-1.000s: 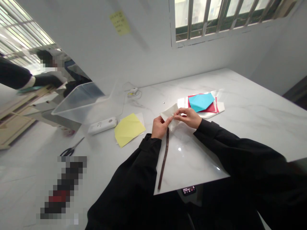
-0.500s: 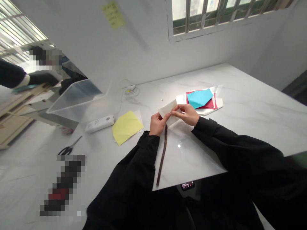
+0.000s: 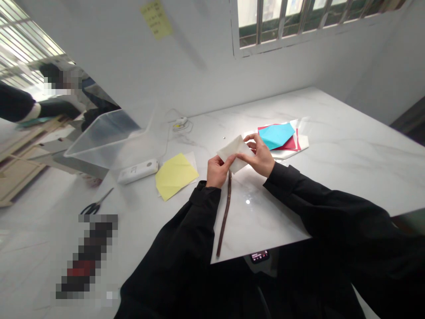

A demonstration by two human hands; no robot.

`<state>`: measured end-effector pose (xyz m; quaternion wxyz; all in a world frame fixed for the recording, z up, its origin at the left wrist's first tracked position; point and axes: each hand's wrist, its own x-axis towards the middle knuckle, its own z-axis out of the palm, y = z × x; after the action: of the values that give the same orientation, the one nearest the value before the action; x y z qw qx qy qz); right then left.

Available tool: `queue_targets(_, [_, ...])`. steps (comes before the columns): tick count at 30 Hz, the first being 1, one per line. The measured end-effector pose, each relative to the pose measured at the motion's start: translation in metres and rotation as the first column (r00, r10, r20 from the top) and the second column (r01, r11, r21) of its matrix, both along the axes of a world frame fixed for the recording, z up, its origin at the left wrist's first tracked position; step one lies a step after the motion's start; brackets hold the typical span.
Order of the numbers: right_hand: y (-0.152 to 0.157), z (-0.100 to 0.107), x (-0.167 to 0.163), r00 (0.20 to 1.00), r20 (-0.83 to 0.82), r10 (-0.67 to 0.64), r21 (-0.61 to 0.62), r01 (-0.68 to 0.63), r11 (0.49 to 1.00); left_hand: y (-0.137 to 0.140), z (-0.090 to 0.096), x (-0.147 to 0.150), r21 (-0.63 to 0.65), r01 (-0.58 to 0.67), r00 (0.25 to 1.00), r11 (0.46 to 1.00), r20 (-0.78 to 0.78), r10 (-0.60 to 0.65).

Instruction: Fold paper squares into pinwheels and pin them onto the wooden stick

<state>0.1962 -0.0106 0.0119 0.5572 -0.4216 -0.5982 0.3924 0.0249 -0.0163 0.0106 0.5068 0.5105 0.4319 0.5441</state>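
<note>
Between my two hands is a cream-white sheet of paper, held tilted above the table. My left hand pinches its left lower edge between thumb and fingers. On the other side, my right hand grips the right part, its thumb pressed on the front and its fingers curled at the back edge. A thin dark brown stick lies on the table just below the paper, its upper end close to my left hand. Whether the stick touches the paper I cannot tell.
Blue paper lies on red paper at the back right. Left of my hands are yellow paper, a white power strip-like box, scissors and a clear plastic bin. Another person's dark sleeve shows at far left.
My right hand's fingers have lifted and spread to the paper's upper right edge, while its thumb stays on the front. More of the paper shows. My left hand has barely moved.
</note>
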Motion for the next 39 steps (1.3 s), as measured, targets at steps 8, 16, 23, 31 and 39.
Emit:
queue_targets(8, [0.0021,-0.0007,0.0018,0.997,0.074,0.029,0.032,-0.031,0.999,-0.0003,0.0011,0.0015,0.005,-0.026,1.000,1.000,-0.008,0.026])
queue_targets(16, [0.0017,-0.0004,0.0018,0.997,0.069,0.028,0.013,-0.029,1.000,-0.0016,0.0019,0.0035,0.025,-0.043,0.999,0.999,-0.001,0.043])
queue_targets(23, [0.0033,-0.0032,0.0018,0.997,0.079,0.013,0.023,-0.015,1.000,-0.0023,0.0015,0.0041,0.041,-0.055,0.998,0.998,-0.017,0.056])
queue_targets(31, [0.0037,-0.0041,0.0018,0.998,0.065,0.028,0.025,-0.029,0.999,-0.0031,0.0025,0.0052,0.054,-0.069,0.998,0.996,-0.006,0.069])
queue_targets(39, [0.0027,-0.0049,0.0007,0.999,0.050,0.014,0.050,-0.016,0.999,-0.0024,0.0027,0.0076,0.049,-0.089,0.996,0.995,0.012,0.088])
